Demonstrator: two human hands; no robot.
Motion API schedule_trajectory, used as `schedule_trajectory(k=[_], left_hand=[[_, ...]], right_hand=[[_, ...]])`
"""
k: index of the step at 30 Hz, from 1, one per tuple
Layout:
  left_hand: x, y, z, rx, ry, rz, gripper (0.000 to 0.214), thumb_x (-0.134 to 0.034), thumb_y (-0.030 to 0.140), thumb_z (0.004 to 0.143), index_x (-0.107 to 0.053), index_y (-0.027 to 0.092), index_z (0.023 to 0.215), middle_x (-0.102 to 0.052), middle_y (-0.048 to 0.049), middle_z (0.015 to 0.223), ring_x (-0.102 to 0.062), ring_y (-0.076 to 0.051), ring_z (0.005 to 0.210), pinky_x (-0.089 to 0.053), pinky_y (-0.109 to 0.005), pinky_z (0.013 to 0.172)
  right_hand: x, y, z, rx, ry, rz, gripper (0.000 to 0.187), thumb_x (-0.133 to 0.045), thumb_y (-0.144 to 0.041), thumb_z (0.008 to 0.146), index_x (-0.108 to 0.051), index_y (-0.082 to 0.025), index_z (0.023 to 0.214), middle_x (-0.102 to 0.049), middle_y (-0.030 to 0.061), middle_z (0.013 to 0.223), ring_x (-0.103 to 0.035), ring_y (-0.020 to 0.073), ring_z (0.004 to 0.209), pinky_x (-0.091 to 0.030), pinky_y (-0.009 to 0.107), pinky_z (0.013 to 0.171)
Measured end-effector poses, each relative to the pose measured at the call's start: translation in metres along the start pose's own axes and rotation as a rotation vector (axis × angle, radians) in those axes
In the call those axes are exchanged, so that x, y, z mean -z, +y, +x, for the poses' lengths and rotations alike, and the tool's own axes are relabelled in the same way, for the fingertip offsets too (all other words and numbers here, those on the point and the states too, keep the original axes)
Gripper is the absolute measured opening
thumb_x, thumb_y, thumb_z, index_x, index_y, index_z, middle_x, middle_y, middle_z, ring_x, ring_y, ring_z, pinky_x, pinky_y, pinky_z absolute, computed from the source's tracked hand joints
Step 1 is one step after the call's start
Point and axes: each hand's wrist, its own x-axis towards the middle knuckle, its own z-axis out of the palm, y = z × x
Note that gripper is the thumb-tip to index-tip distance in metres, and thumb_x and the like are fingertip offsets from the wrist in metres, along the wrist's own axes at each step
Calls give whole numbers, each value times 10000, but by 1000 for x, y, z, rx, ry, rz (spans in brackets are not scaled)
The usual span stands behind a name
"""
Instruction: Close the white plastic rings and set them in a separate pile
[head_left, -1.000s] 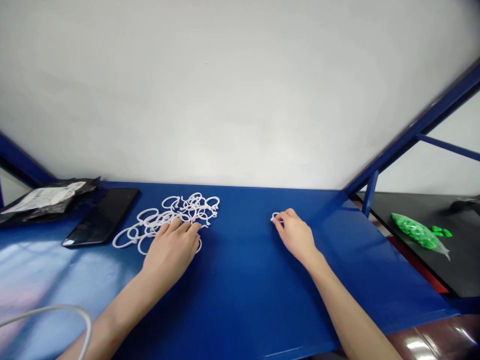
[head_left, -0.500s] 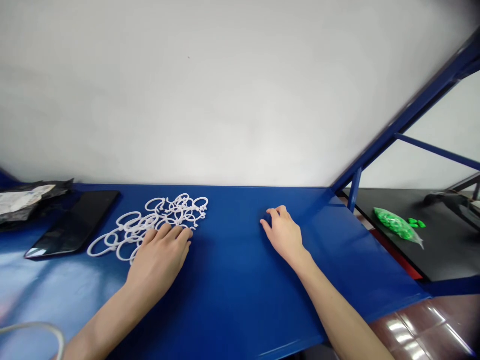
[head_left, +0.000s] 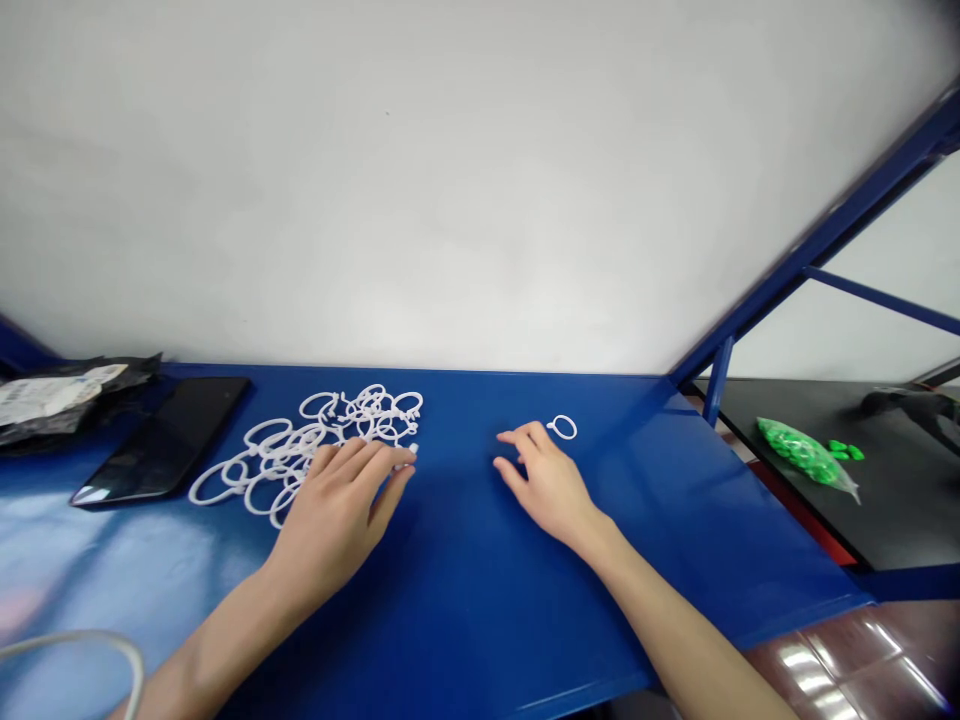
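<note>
Several thin white plastic rings (head_left: pixel 281 450), some with small clasp-like ends, lie in a loose pile on the blue table (head_left: pixel 465 590). My left hand (head_left: pixel 337 500) is over the pile's near right edge. Its thumb and index finger pinch a white ring (head_left: pixel 413 449), of which only a small end shows at the fingertips. A single white ring (head_left: pixel 565 427) lies apart on the right, just beyond my right hand (head_left: pixel 547 480). That hand is open, thumb and fingers apart, and holds nothing I can see.
Left of the pile lies a black phone-like slab (head_left: pixel 165 435), with a black plastic package (head_left: pixel 71 395) beside it. A white cable (head_left: pixel 90 636) curves at lower left. At right, a blue frame (head_left: pixel 720 385) borders a black surface with a bag of green pieces (head_left: pixel 802 453).
The lone ring now shows beyond my right hand, which has moved left and slightly nearer. My left hand has shifted right, a white end now showing at its fingertips.
</note>
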Motion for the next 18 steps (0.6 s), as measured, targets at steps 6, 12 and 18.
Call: schedule_trajectory(k=[6, 12, 18], left_hand=[[-2, 15, -4, 176, -288, -522, 126, -566, 339, 973, -653, 265, 1026, -741, 14, 920, -692, -153, 760, -530, -256, 685], [0, 16, -2, 414, -403, -809, 83, -640, 315, 911, -618, 236, 901, -705, 11, 815, -682, -160, 733, -545, -266, 680], [-4, 17, -2, 424, -361, -748, 153, -647, 391, 922, -697, 259, 981, -749, 2, 915, -691, -168, 786, -551, -283, 712]], right_hand=[[-13, -42, -23, 277, -35, 425, 346, -597, -269, 997, -546, -229, 1337, -587, 106, 1340, -681, 128, 837, -605, 318, 802], [-18, -45, -24, 352, 0, 540, 119, -559, -249, 1039, -668, -212, 1067, -738, 30, 930, -699, 146, 846, -565, 275, 792], [-14, -44, -23, 215, 45, 622, 110, -589, -268, 1017, -686, -216, 1021, -703, 9, 882, -659, 121, 733, -536, 241, 689]])
